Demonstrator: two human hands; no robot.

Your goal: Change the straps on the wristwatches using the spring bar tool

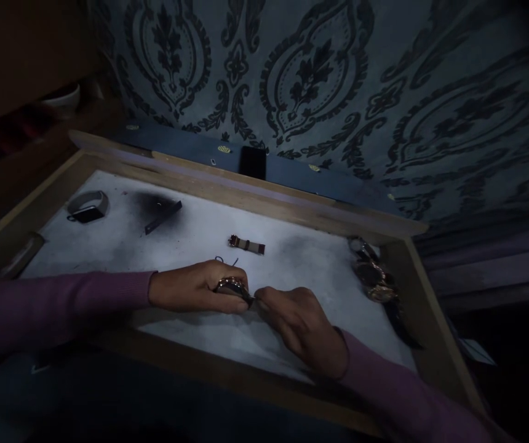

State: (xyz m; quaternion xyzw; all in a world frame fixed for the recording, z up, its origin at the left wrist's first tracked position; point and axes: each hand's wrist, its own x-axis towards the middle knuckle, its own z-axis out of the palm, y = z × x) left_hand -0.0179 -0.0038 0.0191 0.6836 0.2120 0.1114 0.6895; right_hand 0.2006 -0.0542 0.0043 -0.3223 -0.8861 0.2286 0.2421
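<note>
My left hand (204, 288) is closed around a watch case (233, 287) with a shiny metal edge, held above the white tray bottom. Fingers pinched together, my right hand (296, 320) meets the case's right side. A thin metal piece (253, 298) shows between those fingertips and the watch; most of it is hidden, so its kind is unclear. Just beyond my hands lies a short brown watch strap (246, 244) with a buckle. A small thin dark loop (219, 259) is partly covered by my left hand.
The wooden tray (255, 198) has raised sides. A watch with a grey band (88, 207) and a dark flat stick (163, 218) lie at its left; several watches (377, 283) cluster at the right. A black phone-like slab (252, 162) rests behind the far rim, before a patterned wall.
</note>
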